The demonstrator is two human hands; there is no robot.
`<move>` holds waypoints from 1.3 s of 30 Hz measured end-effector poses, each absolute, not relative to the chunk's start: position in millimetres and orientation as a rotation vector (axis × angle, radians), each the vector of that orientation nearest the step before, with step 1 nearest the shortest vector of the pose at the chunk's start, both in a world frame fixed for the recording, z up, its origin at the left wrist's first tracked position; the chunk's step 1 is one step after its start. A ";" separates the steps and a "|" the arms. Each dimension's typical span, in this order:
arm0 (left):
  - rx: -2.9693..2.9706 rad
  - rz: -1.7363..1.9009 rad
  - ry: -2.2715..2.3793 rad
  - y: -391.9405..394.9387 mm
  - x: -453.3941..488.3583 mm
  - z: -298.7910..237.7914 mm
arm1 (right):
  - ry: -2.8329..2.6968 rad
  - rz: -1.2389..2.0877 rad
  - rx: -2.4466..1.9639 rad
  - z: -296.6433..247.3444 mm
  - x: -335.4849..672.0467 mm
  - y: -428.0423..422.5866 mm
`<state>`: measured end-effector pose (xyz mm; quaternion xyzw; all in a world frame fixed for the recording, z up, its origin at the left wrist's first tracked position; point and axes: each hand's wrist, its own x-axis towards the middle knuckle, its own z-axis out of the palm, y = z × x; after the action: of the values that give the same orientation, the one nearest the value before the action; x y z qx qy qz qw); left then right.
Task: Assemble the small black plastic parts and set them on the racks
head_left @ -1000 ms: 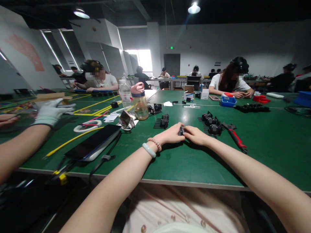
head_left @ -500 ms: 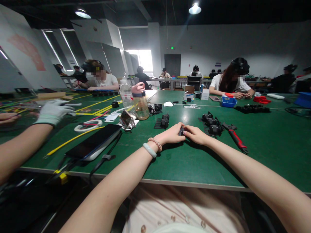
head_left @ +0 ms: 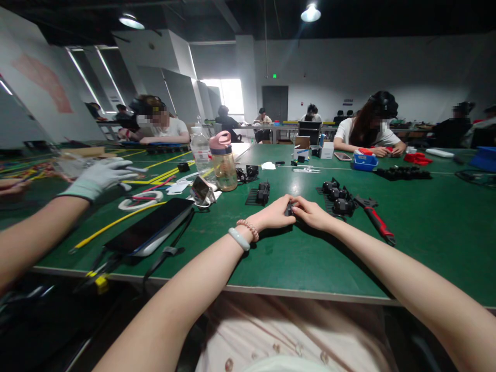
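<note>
Just above the green table (head_left: 279, 268), my left hand (head_left: 276, 213) is closed around a small black part (head_left: 289, 209), most of it hidden by the fingers. My right hand (head_left: 311, 213) meets it from the other side, its thumb and fingers pinched at the same part. A black finned part (head_left: 260, 194) lies beyond my left hand. To the right of my right hand sits a group of similar black parts (head_left: 338, 198). Beside them is an adjustable wrench with a red and black handle (head_left: 380, 225).
On the left are a phone-like black device (head_left: 151, 227), a yellow cable tie (head_left: 116, 230), a small stand (head_left: 203, 190) and a pink-lidded bottle (head_left: 223, 168). A co-worker's gloved hand (head_left: 98, 178) reaches in there. Farther right stands a blue bin (head_left: 365, 163).
My right fingers have shifted slightly toward my left hand on the black part. The co-worker's gloved hand has moved a little to the right.
</note>
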<state>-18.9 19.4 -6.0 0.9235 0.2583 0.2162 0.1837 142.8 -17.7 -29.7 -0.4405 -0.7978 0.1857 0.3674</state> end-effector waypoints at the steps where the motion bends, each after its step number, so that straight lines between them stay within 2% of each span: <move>1: 2.607 0.612 0.724 19.6 -19.0 -6.0 | -2.053 0.476 -1.134 -29.3 142.7 -17.8; 39: 2.618 0.568 0.756 17.3 -19.1 -2.5 | -2.083 0.505 -1.104 -27.6 142.9 -20.3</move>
<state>-19.1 17.3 -2.5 0.9254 0.2674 0.2008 0.1781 142.9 -20.3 -27.6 -0.4277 -0.8070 0.1955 0.3571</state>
